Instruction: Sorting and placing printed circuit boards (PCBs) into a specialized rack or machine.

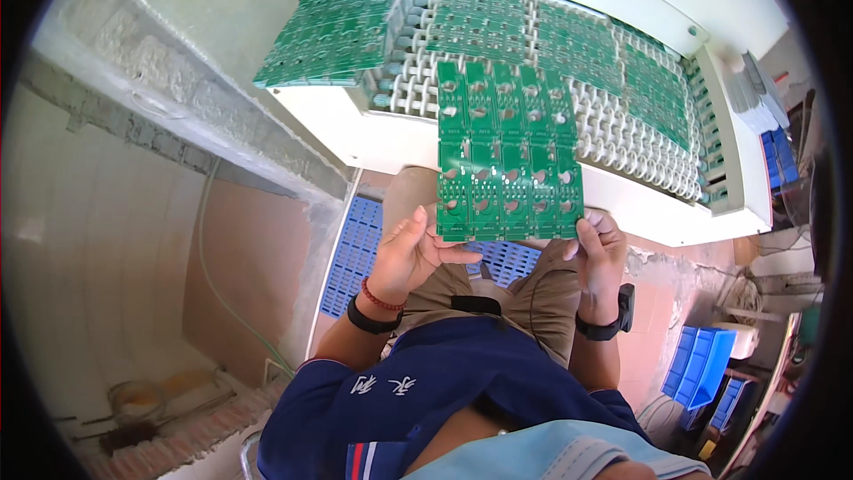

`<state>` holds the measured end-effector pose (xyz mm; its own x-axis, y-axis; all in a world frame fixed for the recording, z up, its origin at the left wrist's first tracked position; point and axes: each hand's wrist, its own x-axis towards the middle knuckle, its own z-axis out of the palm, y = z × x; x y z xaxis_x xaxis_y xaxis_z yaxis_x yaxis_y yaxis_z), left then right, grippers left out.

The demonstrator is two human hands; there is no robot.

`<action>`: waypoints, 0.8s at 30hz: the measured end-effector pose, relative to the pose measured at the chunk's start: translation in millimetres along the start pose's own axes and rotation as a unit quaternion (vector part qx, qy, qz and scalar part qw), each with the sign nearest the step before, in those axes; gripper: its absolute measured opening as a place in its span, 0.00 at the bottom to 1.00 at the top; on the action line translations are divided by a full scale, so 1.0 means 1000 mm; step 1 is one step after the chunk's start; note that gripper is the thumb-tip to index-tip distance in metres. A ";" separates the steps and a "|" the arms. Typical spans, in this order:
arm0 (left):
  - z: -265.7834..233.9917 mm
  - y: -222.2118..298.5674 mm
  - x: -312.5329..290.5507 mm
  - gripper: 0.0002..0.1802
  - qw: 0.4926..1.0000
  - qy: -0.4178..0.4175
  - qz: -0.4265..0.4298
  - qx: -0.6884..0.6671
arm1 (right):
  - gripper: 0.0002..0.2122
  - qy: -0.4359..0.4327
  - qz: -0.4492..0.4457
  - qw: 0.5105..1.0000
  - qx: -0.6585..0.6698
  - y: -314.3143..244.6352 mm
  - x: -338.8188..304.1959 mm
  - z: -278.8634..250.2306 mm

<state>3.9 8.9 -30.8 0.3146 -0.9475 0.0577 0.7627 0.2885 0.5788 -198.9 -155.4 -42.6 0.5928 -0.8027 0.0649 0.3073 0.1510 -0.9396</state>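
A white-framed conveyor with rows of pale plastic roller wheels (pixel 622 138) carries flat green circuit-board panels (pixel 577 49); a stack of green boards (pixel 329 31) rests at its left end. Blue perforated plastic grating (pixel 351 258) lies below, and blue plastic bins (pixel 702 360) stand at right. A rigid, rectangular green circuit-board panel (pixel 511 160), glossy and pierced by rounded cut-outs, is held before the conveyor, hiding part of the rollers. The right hand (pixel 600 244) pinches its lower right corner; the left hand (pixel 413 249), fingers spread, is at the lower left corner, contact unclear.
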 end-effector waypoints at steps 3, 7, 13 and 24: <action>-0.014 -0.019 0.008 0.22 0.999 0.002 -0.032 -0.007 | 0.08 0.034 0.042 0.999 0.004 0.013 -0.008 -0.013; -0.030 -0.028 0.011 0.19 0.998 0.040 -0.039 -0.004 | 0.08 0.045 0.045 0.996 -0.058 0.021 -0.007 -0.014; -0.028 -0.024 0.013 0.16 0.985 0.151 -0.032 0.078 | 0.08 0.042 0.030 0.988 -0.146 0.026 -0.005 -0.009; -0.034 -0.027 0.027 0.12 0.978 0.177 -0.025 0.109 | 0.09 0.070 -0.017 0.972 -0.221 0.016 0.002 -0.018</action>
<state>10.5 -19.5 -72.6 0.4853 -0.8413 -0.2381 0.6558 0.1701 0.7355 -206.4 -164.5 -63.1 0.4703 -0.8787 0.0819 -0.0438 -0.1159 -0.9923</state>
